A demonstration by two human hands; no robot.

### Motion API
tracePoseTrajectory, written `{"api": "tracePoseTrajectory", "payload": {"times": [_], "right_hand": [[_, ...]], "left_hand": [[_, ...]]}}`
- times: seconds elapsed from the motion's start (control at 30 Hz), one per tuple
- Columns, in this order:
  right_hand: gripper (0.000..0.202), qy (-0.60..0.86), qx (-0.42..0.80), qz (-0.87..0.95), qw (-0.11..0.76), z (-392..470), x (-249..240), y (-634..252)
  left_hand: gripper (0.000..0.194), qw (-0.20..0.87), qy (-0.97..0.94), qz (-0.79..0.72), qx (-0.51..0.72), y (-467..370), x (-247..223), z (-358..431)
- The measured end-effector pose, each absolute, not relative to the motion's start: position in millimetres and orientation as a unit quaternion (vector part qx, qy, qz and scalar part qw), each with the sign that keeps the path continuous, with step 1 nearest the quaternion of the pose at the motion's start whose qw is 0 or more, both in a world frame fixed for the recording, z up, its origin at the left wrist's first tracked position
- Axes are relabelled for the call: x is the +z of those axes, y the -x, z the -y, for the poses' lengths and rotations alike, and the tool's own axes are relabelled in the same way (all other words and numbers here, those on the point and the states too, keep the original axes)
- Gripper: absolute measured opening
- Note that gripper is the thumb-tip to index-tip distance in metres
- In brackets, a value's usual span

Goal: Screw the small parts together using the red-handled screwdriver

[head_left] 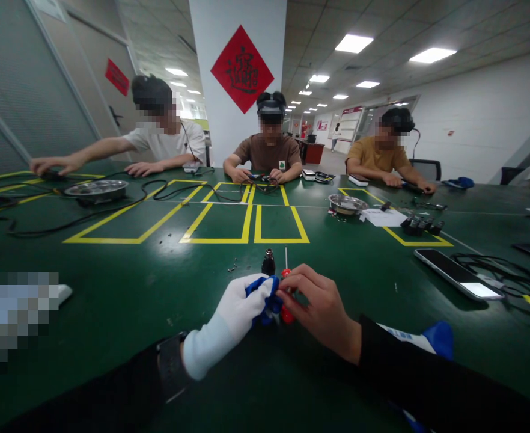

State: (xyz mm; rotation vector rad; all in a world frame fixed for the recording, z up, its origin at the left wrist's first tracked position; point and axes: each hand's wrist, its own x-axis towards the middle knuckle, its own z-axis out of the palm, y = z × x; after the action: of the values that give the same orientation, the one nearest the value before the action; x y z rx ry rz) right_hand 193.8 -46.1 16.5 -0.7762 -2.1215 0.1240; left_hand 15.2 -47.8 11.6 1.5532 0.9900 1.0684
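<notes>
My left hand [240,310], in a white glove with blue fingers, is closed in a pinch above the green table. My right hand [321,300] is bare, its thumb and forefinger pinched together against the gloved fingertips. Whatever lies between the two sets of fingers is too small or too hidden to make out. A screwdriver [286,315] with a red handle lies under my right fingers, its shaft pointing away from me. Just beyond the gloved hand stands a black cylindrical part [268,263] with a metallic top. Several small screws [232,265] are scattered to its left.
A phone [456,275] and coiled black cable [494,267] lie at right. A blue-and-white glove [438,338] sits by my right forearm. Metal bowls [347,204], black parts [422,225] and yellow tape outlines [283,242] are farther off. Several people sit across the table.
</notes>
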Motion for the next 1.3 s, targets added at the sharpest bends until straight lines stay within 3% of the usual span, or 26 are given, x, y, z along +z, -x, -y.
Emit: {"api": "tracePoseTrajectory", "payload": {"times": [0.1,0.2,0.3,0.43,0.57,0.8,1.0,1.3], "right_hand": [[0.009,0.352,0.081,0.821,0.442,42.0,17.2,-195.2],[0.01,0.398,0.096,0.802,0.436,32.5,16.4,-199.2],[0.007,0.424,0.088,0.807,0.402,22.5,13.4,-202.1],[0.004,0.43,0.044,0.823,0.369,16.4,11.4,-201.3],[0.006,0.418,-0.003,0.836,0.355,16.8,14.6,-199.0],[0.011,0.396,-0.045,0.86,0.319,21.6,19.5,-195.5],[0.014,0.38,-0.084,0.869,0.305,25.7,22.0,-198.0],[0.018,0.366,-0.121,0.861,0.331,24.2,19.6,-198.9]], "left_hand": [[0.036,0.404,-0.676,-0.429,0.442,-13.1,15.8,49.9],[0.032,0.199,-0.685,-0.47,0.52,-10.5,13.5,43.9],[0.07,0.025,-0.689,-0.484,0.539,-10.3,-0.5,28.8],[0.085,0.039,-0.738,-0.493,0.459,-11.9,-22.1,7.4],[0.073,0.02,-0.779,-0.481,0.401,-7.4,-24.8,-6.2],[0.032,0.008,-0.818,-0.462,0.342,-1.1,-7.9,-1.3],[0.025,0.012,-0.812,-0.457,0.363,-6.8,-1.1,13.2],[0.028,0.016,-0.809,-0.458,0.37,-8.5,3.3,17.4]]}}
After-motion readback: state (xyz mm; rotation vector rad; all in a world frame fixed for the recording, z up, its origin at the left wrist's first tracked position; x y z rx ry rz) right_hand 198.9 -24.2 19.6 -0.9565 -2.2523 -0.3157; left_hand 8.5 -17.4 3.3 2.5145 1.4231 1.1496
